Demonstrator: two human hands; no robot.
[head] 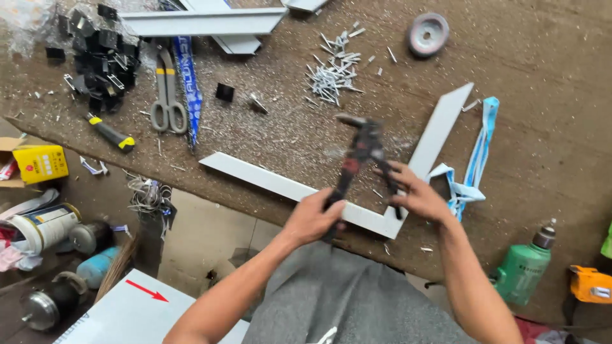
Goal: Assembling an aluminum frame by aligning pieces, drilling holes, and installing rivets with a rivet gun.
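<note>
A black hand riveter [358, 148] with red marks is held upright above a grey L-shaped metal frame corner [389, 224] on the brown bench. My left hand [313, 216] is shut on its left handle. My right hand [414, 194] grips the right handle, fingers spread around it. The tool's head is blurred. One frame arm [268, 181] runs left, the other [440, 130] runs up to the right. A loose pile of silver rivets [331, 70] lies behind the tool.
Tin snips [167, 89], a black-and-yellow knife [109, 134], black corner pieces [99, 54], grey profiles [204, 22] and a round wheel [428, 33] lie on the bench. Blue-white film strip [475, 162] trails right. A green bottle [526, 267] and cans [44, 224] stand below.
</note>
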